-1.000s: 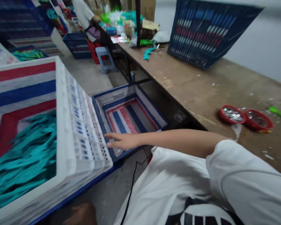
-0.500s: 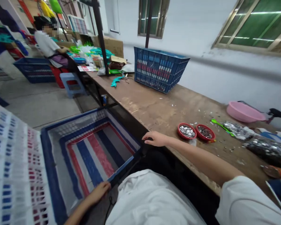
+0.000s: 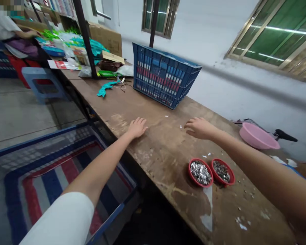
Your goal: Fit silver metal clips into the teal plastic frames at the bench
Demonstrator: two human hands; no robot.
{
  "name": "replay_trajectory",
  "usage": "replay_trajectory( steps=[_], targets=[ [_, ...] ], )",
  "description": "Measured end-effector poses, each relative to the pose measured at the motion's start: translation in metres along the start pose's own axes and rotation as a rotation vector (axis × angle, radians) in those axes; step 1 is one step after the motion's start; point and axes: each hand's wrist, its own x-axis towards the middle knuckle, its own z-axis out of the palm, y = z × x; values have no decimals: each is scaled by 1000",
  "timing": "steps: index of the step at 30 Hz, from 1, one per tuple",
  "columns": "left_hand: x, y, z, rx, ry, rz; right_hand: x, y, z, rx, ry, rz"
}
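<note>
Both my arms reach forward over a worn wooden table (image 3: 168,149). My left hand (image 3: 137,127) lies flat on the tabletop with its fingers spread and holds nothing. My right hand (image 3: 199,128) hovers just above the table with loose, open fingers, also holding nothing. A blue plastic crate (image 3: 163,79) stands on the table a little beyond both hands. Two small red bowls (image 3: 210,172) of silvery bits sit near my right forearm.
A blue crate lined with striped sheet (image 3: 48,170) sits on the floor at the left. A pink basin (image 3: 258,136) is at the right. A teal piece (image 3: 105,88), a cardboard box (image 3: 105,39), clutter and a seated person (image 3: 7,29) are at the far end.
My view has swung from the floor crates up to the table. Both hands have left the striped-lined crate and moved onto the tabletop toward the blue crate.
</note>
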Motion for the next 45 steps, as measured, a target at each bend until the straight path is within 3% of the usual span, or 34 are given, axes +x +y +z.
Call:
replay_trajectory(
  steps=[3, 9, 12, 14, 18, 21, 25, 30, 38, 45],
  targets=[
    [35, -16, 15, 58, -72, -75, 43, 55, -34, -91, 22, 186],
    [30, -33, 45, 167, -77, -139, 162, 142, -106, -161, 224, 547],
    [28, -34, 47, 249, -94, -163, 235, 164, -127, -70, 464, 654],
    [28, -37, 49, 287, -108, -176, 281, 173, -133, -6, 579, 644],
    [27, -47, 53, 343, -117, -208, 347, 189, -140, 104, 490, 569],
    [28, -47, 53, 378, -148, -198, 366, 197, -143, 100, 466, 607],
    [30, -37, 46, 416, -241, -226, 360, 195, -148, 50, 464, 607],
    [32, -29, 36, 433, -265, -228, 324, 176, -142, 34, 554, 565],
    [30, -16, 24, 336, -199, -206, 241, 122, -130, 47, 602, 591],
    [25, -14, 25, 188, -116, -200, 155, 73, -123, 71, 625, 572]
  ],
)
